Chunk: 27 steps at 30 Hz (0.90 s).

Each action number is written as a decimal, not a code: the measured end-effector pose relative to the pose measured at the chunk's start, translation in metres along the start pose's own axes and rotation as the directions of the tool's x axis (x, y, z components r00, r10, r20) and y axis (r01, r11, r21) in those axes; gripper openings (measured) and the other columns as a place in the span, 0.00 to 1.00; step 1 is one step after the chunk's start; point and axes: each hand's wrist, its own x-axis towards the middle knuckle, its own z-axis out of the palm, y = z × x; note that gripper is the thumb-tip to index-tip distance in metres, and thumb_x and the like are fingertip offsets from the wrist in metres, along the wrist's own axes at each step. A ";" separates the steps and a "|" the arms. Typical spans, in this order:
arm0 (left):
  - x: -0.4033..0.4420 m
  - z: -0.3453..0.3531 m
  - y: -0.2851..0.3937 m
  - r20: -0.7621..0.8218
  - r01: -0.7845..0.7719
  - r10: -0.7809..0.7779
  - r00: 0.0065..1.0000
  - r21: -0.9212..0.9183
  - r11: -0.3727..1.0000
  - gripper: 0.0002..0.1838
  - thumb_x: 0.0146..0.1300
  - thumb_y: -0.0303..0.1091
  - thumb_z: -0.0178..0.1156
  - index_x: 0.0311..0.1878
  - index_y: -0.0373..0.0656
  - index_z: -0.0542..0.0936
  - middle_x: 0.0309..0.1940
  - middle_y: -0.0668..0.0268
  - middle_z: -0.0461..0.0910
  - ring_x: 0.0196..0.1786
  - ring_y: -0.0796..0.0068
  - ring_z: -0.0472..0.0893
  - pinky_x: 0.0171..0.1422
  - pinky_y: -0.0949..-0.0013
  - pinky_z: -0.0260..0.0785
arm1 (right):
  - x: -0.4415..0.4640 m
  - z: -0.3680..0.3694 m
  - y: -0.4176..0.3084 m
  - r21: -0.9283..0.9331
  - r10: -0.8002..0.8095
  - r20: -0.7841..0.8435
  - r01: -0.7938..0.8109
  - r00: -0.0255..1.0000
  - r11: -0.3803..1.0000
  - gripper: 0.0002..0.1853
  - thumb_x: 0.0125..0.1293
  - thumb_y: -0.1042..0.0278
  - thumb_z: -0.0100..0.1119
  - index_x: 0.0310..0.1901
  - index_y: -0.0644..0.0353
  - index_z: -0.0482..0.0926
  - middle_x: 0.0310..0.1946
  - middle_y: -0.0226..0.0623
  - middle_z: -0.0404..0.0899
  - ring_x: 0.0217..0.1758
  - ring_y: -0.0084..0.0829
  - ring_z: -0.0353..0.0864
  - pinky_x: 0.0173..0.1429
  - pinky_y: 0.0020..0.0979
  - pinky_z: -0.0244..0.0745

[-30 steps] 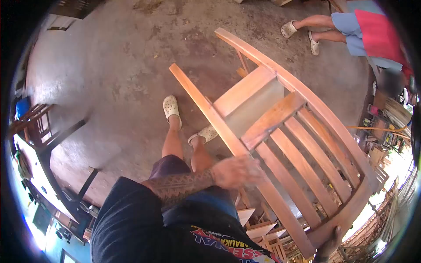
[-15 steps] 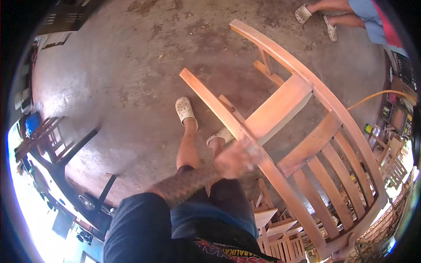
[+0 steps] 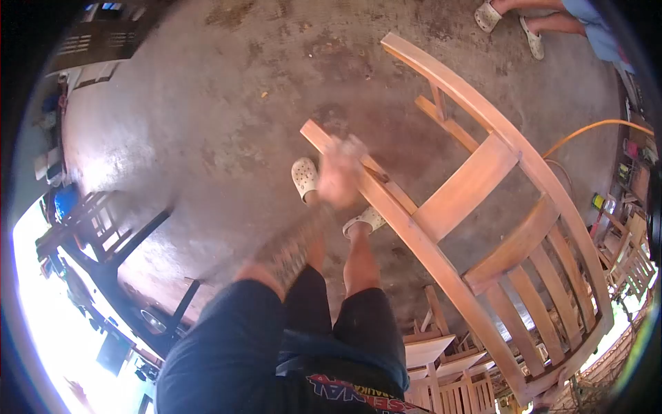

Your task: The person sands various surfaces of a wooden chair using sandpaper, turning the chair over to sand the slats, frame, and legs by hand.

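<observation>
A bare-wood chair (image 3: 469,183) with a slatted back is tilted in front of me, its backrest towards me at lower right and its legs pointing away. My left hand (image 3: 338,176) is at the near end of its left side rail, smeared by motion. Something greyish shows by its fingers, too blurred to name. At the bottom edge of the view, my right hand (image 3: 550,396) grips the top rail of the backrest, partly hidden by the wood.
Dark chair-like furniture (image 3: 103,255) stands at left. More unfinished wooden chairs (image 3: 448,386) are behind the held one at the bottom. An orange hose (image 3: 593,125) curves at right. Another person's legs and clogs (image 3: 488,16) are at the upper right. Stained concrete floor (image 3: 221,124) lies beneath.
My left hand has moved up and away along the side rail, from near the seat to near the leg end. My right hand stays at the top rail. The view has shifted slightly.
</observation>
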 end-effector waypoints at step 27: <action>0.125 0.106 0.064 -0.792 0.043 0.158 0.589 -0.165 -0.985 0.12 0.76 0.32 0.63 0.57 0.39 0.86 0.59 0.54 0.86 0.62 0.58 0.86 0.69 0.56 0.80 | -0.037 0.010 -0.002 0.177 -0.001 0.060 -0.010 0.998 0.984 0.43 0.77 0.39 0.66 0.80 0.66 0.69 0.75 0.46 0.74 0.75 0.43 0.77 0.79 0.44 0.72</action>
